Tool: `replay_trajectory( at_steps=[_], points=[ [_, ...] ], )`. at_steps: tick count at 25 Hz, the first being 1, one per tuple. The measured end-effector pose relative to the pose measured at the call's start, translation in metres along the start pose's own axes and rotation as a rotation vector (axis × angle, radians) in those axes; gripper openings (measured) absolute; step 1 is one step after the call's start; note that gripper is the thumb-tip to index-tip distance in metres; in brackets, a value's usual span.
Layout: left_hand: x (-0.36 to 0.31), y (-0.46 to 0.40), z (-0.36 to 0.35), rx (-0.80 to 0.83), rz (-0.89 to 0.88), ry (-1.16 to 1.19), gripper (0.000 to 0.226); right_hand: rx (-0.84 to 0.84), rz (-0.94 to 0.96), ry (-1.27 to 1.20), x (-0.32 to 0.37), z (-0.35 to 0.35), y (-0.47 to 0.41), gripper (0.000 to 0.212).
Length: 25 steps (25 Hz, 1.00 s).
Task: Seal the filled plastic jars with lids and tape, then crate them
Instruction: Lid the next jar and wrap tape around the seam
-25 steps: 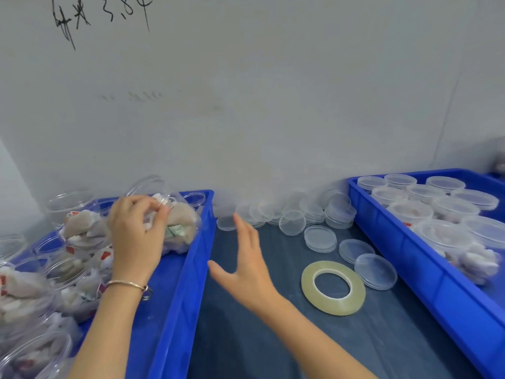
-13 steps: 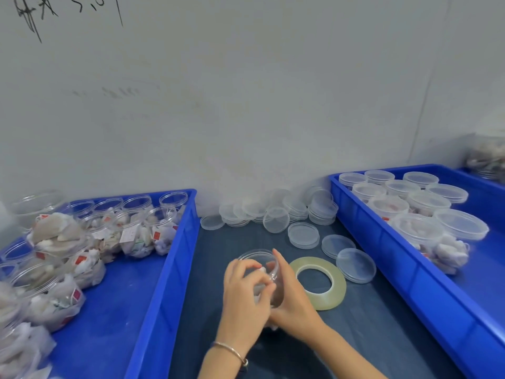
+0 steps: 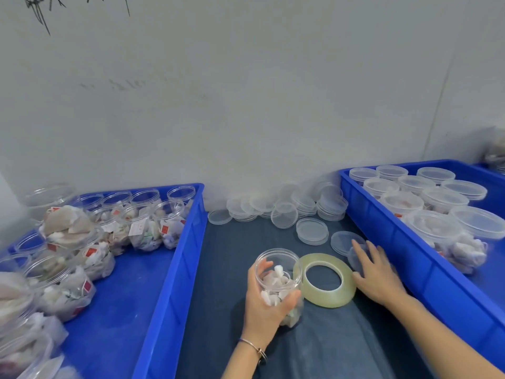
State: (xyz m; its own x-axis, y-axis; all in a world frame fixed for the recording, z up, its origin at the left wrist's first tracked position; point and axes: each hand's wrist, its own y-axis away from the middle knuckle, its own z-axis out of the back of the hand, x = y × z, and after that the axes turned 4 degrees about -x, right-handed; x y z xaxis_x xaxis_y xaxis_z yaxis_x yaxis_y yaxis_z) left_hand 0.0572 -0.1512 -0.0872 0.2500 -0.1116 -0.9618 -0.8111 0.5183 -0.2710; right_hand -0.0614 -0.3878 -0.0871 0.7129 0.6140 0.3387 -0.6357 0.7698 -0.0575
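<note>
One open jar in our grip.
Our left hand wraps it beside the tape roll; our right hand lies flat-fingered on a clear lid.

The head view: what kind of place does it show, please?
Probably a small packing workstation: blue plastic crates of filled clear jars, loose clear round lids on the dark cloth, and a tape roll.

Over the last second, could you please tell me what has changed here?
The left hand carried a filled jar from the left crate to the table and grips it upright. The right hand let go of it and reached right onto a lid. The tape stayed put.
</note>
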Motion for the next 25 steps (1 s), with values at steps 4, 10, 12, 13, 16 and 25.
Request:
replay_trajectory(
  at_steps=[4,10,12,13,16,25],
  points=[
    [0.005,-0.001,0.0,0.019,0.005,0.017,0.082,0.053,0.036,0.204,-0.019,-0.005,-0.011,0.062],
    [0.002,-0.001,0.0,0.033,-0.003,0.053,0.081,-0.115,-0.059,-0.144,0.014,0.023,0.016,0.058],
    [0.007,-0.001,-0.001,0.028,-0.021,0.051,0.08,-0.177,0.148,-0.327,0.044,0.042,0.036,0.059],
    [0.01,0.001,-0.001,0.03,-0.039,0.066,0.081,-0.155,0.285,-0.401,0.062,0.052,0.049,0.059],
    [0.009,0.005,-0.007,0.106,-0.091,0.125,0.081,-0.02,0.626,-0.272,0.11,0.059,0.085,0.059],
    [-0.019,0.003,-0.037,0.056,-0.093,0.33,0.043,-0.284,0.573,0.152,0.164,0.033,0.106,0.043]
  ],
)
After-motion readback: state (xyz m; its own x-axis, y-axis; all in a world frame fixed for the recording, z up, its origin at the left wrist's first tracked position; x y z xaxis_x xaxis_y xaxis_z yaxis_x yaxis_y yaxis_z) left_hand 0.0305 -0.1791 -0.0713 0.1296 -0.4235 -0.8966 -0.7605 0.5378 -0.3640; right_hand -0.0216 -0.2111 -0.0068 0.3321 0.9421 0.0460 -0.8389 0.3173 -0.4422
